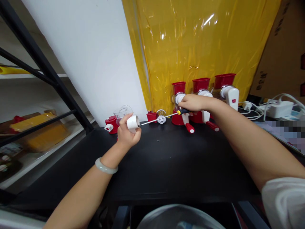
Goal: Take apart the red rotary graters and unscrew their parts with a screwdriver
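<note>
My left hand (127, 133) is closed around a small white cylindrical part (132, 122), held up above the black table (166, 162). My right hand (194, 103) grips the handle of a screwdriver (164, 116) with a black and yellow grip. Its metal shaft runs left and its tip goes into the open end of the white part. A pale bangle (106, 167) sits on my left wrist.
Three red and white hand-crank grinders (224, 90) stand in a row by the yellow plastic sheet (197, 41). Loose red parts (111, 124) and a small red piece (152, 116) lie at the table's back. A white power strip with cables (278, 108) is at right, shelves (35, 127) at left.
</note>
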Tool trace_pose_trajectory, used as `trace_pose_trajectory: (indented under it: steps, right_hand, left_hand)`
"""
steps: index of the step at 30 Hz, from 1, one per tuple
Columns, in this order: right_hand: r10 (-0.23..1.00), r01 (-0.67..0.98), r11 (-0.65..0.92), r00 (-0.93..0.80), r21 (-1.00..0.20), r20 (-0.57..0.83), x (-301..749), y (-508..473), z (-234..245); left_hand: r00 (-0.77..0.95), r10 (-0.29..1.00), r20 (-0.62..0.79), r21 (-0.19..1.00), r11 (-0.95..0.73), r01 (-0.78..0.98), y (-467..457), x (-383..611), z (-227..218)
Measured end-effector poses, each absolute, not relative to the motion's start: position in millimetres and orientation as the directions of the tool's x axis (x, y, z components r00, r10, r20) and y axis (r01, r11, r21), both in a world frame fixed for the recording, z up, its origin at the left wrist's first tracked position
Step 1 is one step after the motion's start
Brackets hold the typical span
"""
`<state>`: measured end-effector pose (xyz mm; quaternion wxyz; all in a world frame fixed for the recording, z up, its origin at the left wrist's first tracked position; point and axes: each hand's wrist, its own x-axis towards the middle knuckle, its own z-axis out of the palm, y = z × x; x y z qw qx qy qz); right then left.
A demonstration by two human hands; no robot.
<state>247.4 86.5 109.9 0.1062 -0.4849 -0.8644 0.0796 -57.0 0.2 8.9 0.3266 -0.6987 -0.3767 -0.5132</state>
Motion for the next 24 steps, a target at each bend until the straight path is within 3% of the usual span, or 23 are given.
trace_pose_trajectory:
  steps: [6, 13, 19, 24]
  right_hand:
    - [0.823, 0.846, 0.525, -0.479, -0.089, 0.304, 246.3, 68.7, 121.0]
    - [0.755, 0.864, 0.501, -0.406, -0.054, 0.515, 243.9, 54.7, 123.4]
    - [0.647, 0.869, 0.490, -0.310, -0.068, 0.697, 230.9, 50.6, 114.7]
    - [0.548, 0.877, 0.481, -0.289, -0.013, 0.785, 225.4, 48.4, 104.8]
  left_hand:
    - [0.069, 0.326, 0.943, 0.089, -0.445, 0.891, -0.3, -57.3, 11.0]
    - [-0.095, 0.477, 0.873, 0.309, -0.392, 0.866, 1.3, -57.2, 13.6]
    - [-0.231, 0.607, 0.761, 0.574, -0.463, 0.676, 7.0, -56.6, 16.1]
    - [-0.267, 0.720, 0.641, 0.728, -0.459, 0.510, 13.4, -53.5, 15.9]
